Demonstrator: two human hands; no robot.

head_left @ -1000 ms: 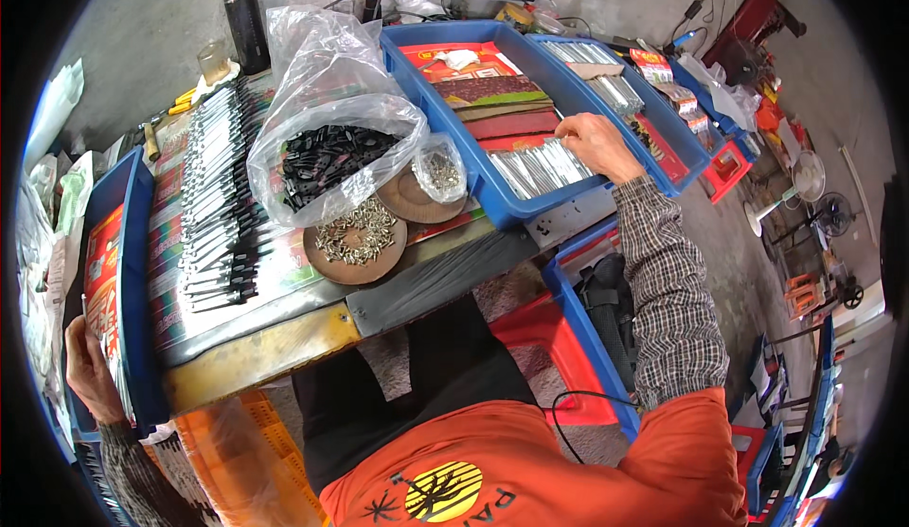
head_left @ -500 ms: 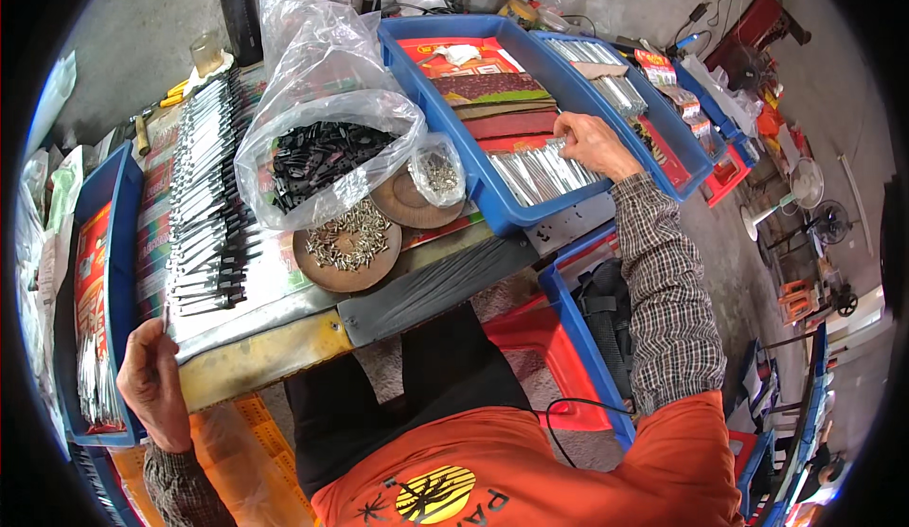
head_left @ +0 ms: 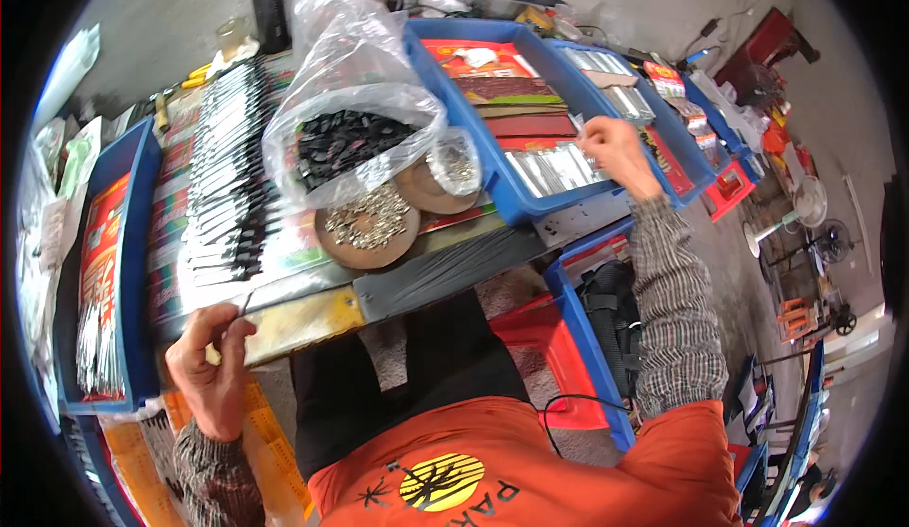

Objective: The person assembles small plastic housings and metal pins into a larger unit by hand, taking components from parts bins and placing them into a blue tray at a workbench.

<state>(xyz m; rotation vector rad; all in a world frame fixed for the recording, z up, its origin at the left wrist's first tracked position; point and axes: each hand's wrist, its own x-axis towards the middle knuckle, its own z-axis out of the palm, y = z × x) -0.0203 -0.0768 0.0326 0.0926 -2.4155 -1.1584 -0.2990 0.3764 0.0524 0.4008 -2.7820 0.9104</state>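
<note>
My left hand (head_left: 210, 368) is closed in a pinch at the bench's front edge, with a thin dark sliver at its fingertips too small to name. My right hand (head_left: 620, 153) pinches a thin metal strip (head_left: 577, 125) over the near right part of a blue tray (head_left: 516, 207). Silvery metal strips (head_left: 551, 170) lie side by side in that tray, beside dark red pads. To the left, a long row of slim metal pieces with black ends (head_left: 225, 167) lies on the bench. Between stand a clear bag of black plastic parts (head_left: 346, 148) and a round dish of small metal pins (head_left: 367, 229).
A second dish (head_left: 436, 196) holds a small bag of metal bits. Another blue tray (head_left: 142, 196) with strips stands at far left. More blue trays (head_left: 696, 186) line the right. A black flask (head_left: 269, 6) stands at the back. A red stool (head_left: 530, 347) is below.
My left hand has moved right along the bench edge. The right hand has risen slightly off the strips in the tray. The whole view has shifted a little.
</note>
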